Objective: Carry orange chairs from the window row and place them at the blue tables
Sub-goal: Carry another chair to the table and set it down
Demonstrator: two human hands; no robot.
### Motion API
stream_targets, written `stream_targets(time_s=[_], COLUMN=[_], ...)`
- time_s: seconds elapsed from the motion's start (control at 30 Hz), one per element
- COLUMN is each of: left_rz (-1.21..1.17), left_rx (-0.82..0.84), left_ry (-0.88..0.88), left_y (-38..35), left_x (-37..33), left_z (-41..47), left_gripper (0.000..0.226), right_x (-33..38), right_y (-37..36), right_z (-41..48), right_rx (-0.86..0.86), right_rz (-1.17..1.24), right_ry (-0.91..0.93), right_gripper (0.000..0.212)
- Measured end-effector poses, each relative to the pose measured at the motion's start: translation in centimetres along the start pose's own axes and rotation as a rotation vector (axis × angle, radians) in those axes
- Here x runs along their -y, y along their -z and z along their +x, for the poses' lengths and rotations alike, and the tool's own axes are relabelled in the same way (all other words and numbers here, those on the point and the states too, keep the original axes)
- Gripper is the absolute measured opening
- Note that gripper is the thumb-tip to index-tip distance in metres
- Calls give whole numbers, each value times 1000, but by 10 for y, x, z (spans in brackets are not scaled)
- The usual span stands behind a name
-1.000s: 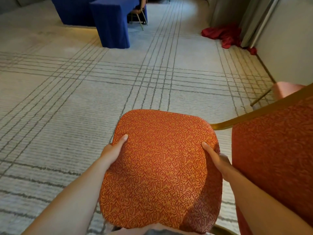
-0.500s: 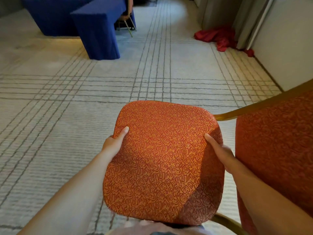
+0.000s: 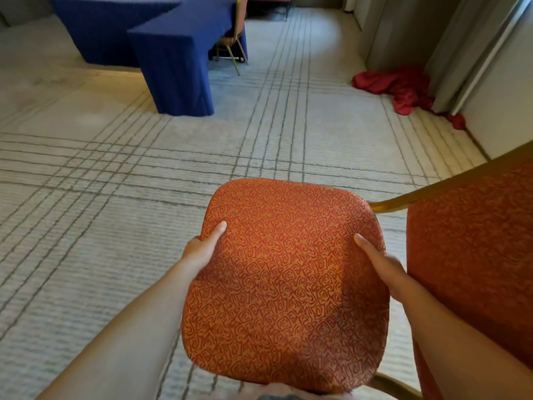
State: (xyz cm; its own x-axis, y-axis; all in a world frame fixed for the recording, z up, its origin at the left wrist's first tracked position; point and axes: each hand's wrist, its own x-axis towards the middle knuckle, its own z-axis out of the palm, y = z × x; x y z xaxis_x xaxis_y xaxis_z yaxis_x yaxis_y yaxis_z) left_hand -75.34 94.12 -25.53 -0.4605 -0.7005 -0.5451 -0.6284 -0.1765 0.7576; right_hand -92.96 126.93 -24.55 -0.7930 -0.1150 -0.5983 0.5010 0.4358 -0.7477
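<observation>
I hold an orange patterned chair (image 3: 285, 281) off the carpet, its seat cushion facing me and its backrest at my right. My left hand (image 3: 202, 249) grips the seat's left edge, thumb on top. My right hand (image 3: 380, 264) grips the right edge the same way. The chair's gold frame shows beside the backrest. Blue-draped tables (image 3: 178, 59) stand ahead at the upper left. Another orange chair (image 3: 233, 39) with gold legs sits tucked against the blue cloth.
Pale carpet with grey grid lines (image 3: 115, 174) stretches between me and the tables. A heap of red cloth (image 3: 401, 88) lies on the floor by the grey curtains (image 3: 403, 30) and wall at the upper right.
The view has swung right and tilted up: the blue tables sit further right and more of the far room shows. Both hands keep the same grip on the seat.
</observation>
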Motion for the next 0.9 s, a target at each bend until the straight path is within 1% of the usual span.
stream_targets(time_s=[0.07,0.1,0.2,0.3,0.37,0.63,0.7,0.8,0.9], left_rz=[-15,-18,-14,-23,-6,10,-1,-7,-1], left_rx=[-1,1,-32,-62,-44,-10,-3,-9,-24], left_ry=[33,43,24,23,24,10,4,-36,-53], left_y=[-13,-19,-30,-33,-37,-53,-51,-46,-38], left_x=[-29,-42,-72,-109,-135,-231,-264,-320,-369], left_z=[32,47,83,126,155,305,351,415,468], left_gripper=[98,98,88,84,85,88,88,83,92], right_x=[36,52,90,124,146,240,275,335,393], right_y=[0,-2,-12,-27,-38,-95,-115,-143,-165], right_z=[38,55,94,138,164,285,319,367,404], right_rx=[17,29,62,69,72,52,43,28,12], right_rz=[-27,-37,-36,-26,-22,9,19,37,46], right_ry=[-3,-6,-13,-9,-13,-51,-37,-24,1], right_gripper=[118,118,98,93,90,95,98,93,92])
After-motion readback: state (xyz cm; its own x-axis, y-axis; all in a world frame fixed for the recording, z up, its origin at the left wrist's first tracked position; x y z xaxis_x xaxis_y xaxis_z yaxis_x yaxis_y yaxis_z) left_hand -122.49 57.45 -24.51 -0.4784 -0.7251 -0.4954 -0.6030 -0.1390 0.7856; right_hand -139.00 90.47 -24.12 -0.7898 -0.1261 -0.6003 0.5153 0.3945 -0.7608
